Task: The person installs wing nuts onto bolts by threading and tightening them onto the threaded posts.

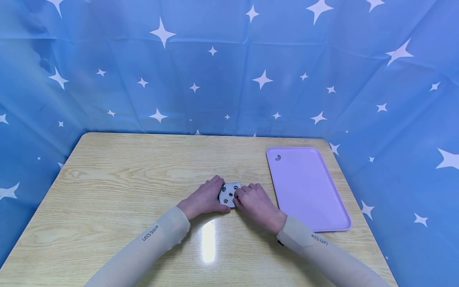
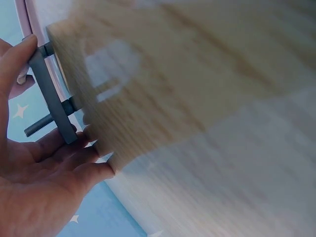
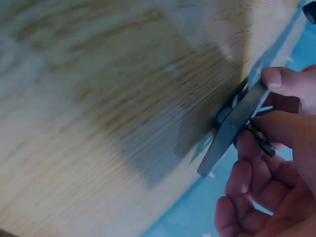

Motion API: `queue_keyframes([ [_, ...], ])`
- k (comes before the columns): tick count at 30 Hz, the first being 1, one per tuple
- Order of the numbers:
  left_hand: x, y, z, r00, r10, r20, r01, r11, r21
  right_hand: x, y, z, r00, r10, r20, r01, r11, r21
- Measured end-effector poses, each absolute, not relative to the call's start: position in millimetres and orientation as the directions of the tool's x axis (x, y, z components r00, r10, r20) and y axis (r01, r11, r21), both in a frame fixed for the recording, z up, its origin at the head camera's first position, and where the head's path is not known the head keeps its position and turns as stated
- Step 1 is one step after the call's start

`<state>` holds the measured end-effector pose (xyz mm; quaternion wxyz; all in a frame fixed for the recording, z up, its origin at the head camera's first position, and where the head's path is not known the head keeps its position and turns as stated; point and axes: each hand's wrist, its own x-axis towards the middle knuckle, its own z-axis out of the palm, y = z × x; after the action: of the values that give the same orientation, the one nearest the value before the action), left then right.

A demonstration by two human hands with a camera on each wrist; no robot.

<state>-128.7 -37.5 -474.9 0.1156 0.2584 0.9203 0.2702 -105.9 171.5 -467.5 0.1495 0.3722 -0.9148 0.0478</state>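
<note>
A grey metal plate [image 1: 230, 198] with several round holes sits over the wooden table between the two hands. My left hand [image 1: 206, 197] grips its left side, with the thumb along the near edge and the fingers at the far edge. A threaded bolt [image 2: 39, 125] sticks up through the plate, and dark bolt heads [image 2: 70, 104] show between plate and tabletop. At the plate's right side, my right hand [image 1: 259, 205] pinches a dark threaded bolt [image 3: 266, 147] with its fingertips. That bolt's other end is hidden by the plate and fingers.
To the right lies a shallow purple tray [image 1: 308, 191], close to the right forearm. A small dark curved piece [image 1: 278, 158] rests in its far left corner. The wooden table [image 1: 125, 179] meets a blue star-patterned curtain [image 1: 229, 67] at the back and sides.
</note>
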Motion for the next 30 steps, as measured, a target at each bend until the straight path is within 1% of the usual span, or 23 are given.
queue_keyframes([
  [3,-128,-37,-476,-0.839,0.539,-0.076,0.413,0.722,0.556,-107,175,-461,-0.682,-0.689,0.246,-0.703,0.710,0.040],
  [5,-128,-37,-475,-0.838,0.540,-0.078,0.412,0.721,0.557,-111,180,-452,-0.654,-0.735,0.177,-0.741,0.670,0.044],
  [7,-128,-38,-475,-0.838,0.540,-0.077,0.410,0.718,0.563,-115,185,-444,-0.598,-0.794,0.112,-0.795,0.605,0.048],
  [9,-128,-38,-475,-0.839,0.540,-0.072,0.409,0.711,0.572,-118,190,-437,-0.522,-0.851,0.057,-0.849,0.525,0.059],
  [11,-128,-38,-475,-0.840,0.537,-0.074,0.405,0.712,0.573,-120,194,-434,-0.455,-0.890,0.033,-0.884,0.456,0.103],
  [13,-128,-37,-475,-0.843,0.533,-0.076,0.399,0.714,0.575,-119,195,-432,-0.412,-0.911,0.028,-0.898,0.411,0.156],
  [15,-128,-36,-475,-0.844,0.530,-0.082,0.394,0.717,0.576,-119,196,-431,-0.392,-0.919,0.032,-0.899,0.390,0.197],
  [17,-128,-36,-475,-0.846,0.527,-0.088,0.386,0.717,0.580,-119,196,-432,-0.382,-0.923,0.045,-0.898,0.382,0.220],
  [23,-128,-36,-476,-0.845,0.526,-0.093,0.379,0.712,0.591,-120,193,-439,-0.386,-0.916,0.110,-0.882,0.401,0.249],
  [26,-128,-37,-475,-0.846,0.524,-0.096,0.374,0.711,0.596,-120,191,-443,-0.403,-0.905,0.136,-0.870,0.425,0.252],
  [30,-129,-37,-475,-0.846,0.525,-0.094,0.374,0.711,0.596,-119,187,-448,-0.450,-0.883,0.136,-0.850,0.470,0.238],
])
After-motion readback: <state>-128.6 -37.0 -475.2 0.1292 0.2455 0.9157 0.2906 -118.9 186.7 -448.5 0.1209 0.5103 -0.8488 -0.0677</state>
